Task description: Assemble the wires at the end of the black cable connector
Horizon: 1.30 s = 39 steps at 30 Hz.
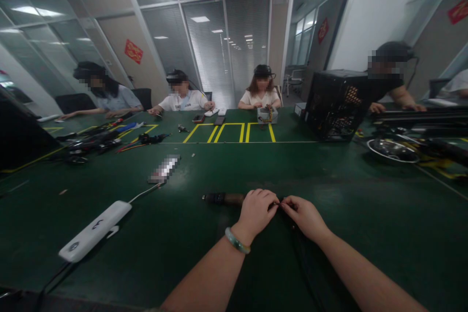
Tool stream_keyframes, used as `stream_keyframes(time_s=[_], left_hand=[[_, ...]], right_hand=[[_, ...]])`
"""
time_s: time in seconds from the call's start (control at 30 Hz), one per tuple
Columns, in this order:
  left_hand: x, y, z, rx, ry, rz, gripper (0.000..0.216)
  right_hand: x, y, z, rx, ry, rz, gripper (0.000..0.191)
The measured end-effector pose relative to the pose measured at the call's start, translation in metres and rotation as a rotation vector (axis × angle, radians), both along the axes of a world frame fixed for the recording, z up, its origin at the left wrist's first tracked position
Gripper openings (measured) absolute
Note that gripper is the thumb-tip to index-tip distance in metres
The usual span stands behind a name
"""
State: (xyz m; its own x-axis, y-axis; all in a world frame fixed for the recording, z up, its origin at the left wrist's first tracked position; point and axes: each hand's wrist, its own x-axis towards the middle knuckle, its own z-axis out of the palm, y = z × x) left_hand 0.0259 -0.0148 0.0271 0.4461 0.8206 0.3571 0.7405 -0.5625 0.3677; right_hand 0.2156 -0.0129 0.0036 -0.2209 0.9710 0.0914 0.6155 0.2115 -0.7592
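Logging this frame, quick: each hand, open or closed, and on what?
Left hand: closed over the cylindrical tool.
Right hand: closed, fingertips pinching a small dark piece, too small to identify.

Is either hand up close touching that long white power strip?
No, the left hand and right hand are together by the dark tool, while the white power strip lies apart, to their left.

On the surface (175, 239), a handheld tool (230, 199) pokes out left of the left grip (259, 212). The right grip (305, 217) is just to the right. Farther left lies a corded case (97, 231). Behind, wires (95, 142) lie left, a power supply (267, 115) sits in the middle, and a computer case (331, 105) stands right.
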Motion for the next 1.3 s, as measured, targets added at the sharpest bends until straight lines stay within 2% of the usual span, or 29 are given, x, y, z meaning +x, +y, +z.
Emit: stream_keyframes(time_s=[0.13, 0.27, 0.43, 0.67, 0.97, 1.3], left_hand=[[-0.0004, -0.0005, 0.0001, 0.000, -0.008, -0.021, 0.011], [0.0000, -0.0006, -0.0024, -0.006, -0.016, 0.019, 0.014], [-0.0004, -0.0004, -0.0053, 0.006, -0.003, 0.001, 0.008], [-0.0005, -0.0042, -0.0048, 0.021, -0.014, 0.020, 0.017], [0.0007, -0.0037, -0.0077, 0.043, 0.009, 0.011, 0.009], [0.0003, -0.0084, -0.0075, 0.038, 0.004, -0.003, 0.013]], right_hand=[[-0.0004, -0.0013, 0.0026, -0.012, 0.001, -0.008, 0.025], [-0.0007, -0.0025, 0.0050, -0.023, -0.002, -0.009, 0.025], [-0.0007, -0.0038, 0.0055, 0.005, 0.015, 0.017, 0.024], [0.0002, -0.0049, 0.0040, 0.039, -0.001, 0.020, 0.022], [-0.0001, -0.0062, -0.0002, 0.074, -0.020, 0.003, 0.019], [-0.0087, -0.0088, 0.0052, 0.238, -0.227, -0.086, 0.013]])
